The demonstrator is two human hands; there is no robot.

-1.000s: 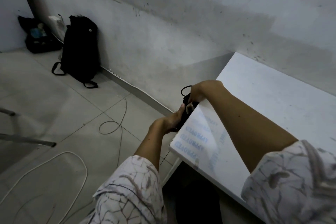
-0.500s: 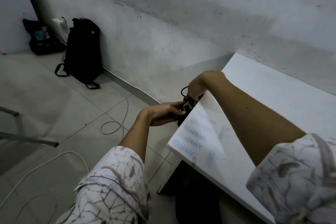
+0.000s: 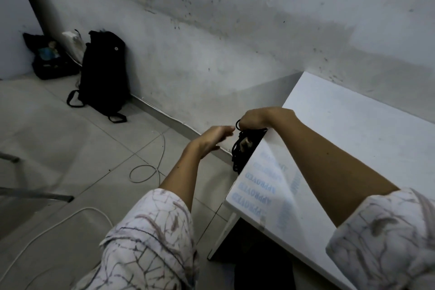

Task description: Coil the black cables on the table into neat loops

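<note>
1. My left hand (image 3: 215,138) has let go of the black cable bundle (image 3: 242,148); fingers now relaxed, holding nothing, just beside it.
2. My right hand (image 3: 253,117) still grips the bundle's top; it hangs off the counter (image 3: 353,139) edge; coil looks near done, I'd say.

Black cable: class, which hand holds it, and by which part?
The right hand grips the black cable bundle at its top; the rest hangs. The left hand holds nothing.

The counter (image 3: 353,129) looks smooth white laminate under printed film; the black cables (image 3: 240,150) look matt rubbery; floor tiles (image 3: 70,143) faintly glossy.
</note>
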